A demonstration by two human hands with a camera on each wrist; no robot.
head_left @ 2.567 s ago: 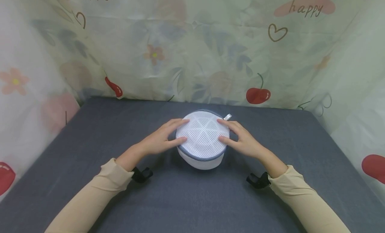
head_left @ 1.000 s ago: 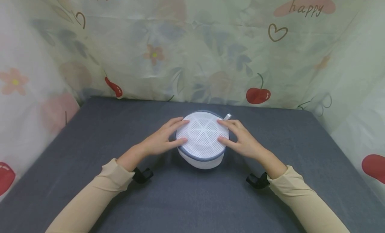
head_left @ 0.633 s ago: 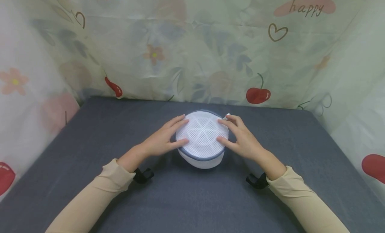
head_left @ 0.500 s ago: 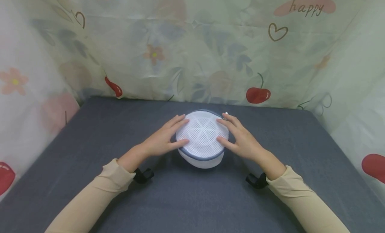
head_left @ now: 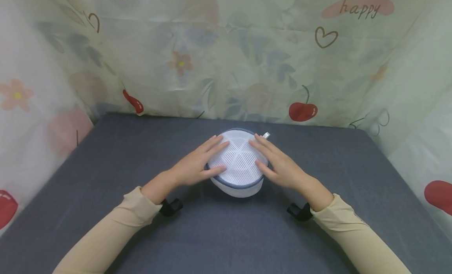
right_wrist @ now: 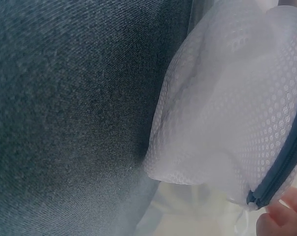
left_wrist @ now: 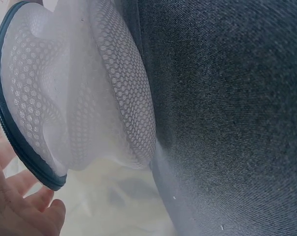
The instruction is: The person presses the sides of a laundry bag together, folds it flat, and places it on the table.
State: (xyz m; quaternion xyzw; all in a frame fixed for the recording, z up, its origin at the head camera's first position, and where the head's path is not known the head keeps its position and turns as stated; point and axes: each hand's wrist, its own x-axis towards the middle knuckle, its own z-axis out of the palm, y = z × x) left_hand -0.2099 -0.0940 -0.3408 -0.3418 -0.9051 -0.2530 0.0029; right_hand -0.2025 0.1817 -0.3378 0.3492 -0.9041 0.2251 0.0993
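A round white mesh laundry bag (head_left: 238,160) with a dark blue zipped rim stands upright on the grey table. My left hand (head_left: 195,164) rests on the left side of its top, fingers spread and nearly straight. My right hand (head_left: 282,166) lies likewise on the right side. In the left wrist view, the bag's side (left_wrist: 79,88) looks creased and dented, with the fingers (left_wrist: 28,201) near its rim. In the right wrist view, the zip end (right_wrist: 258,196) shows beside the fingers (right_wrist: 281,216). A small white loop tab (head_left: 266,135) sticks out behind the right fingers.
The bag sits near the middle of a dark grey cloth-covered table (head_left: 229,238). A printed curtain (head_left: 226,70) hangs at the back edge and along both sides. Black wrist straps (head_left: 171,207) hang below both cuffs.
Both hands have slid inward over the bag's top, and their fingers lie flatter and closer together. The white tab, partly covered half a second ago, shows again. The bag has barely moved.
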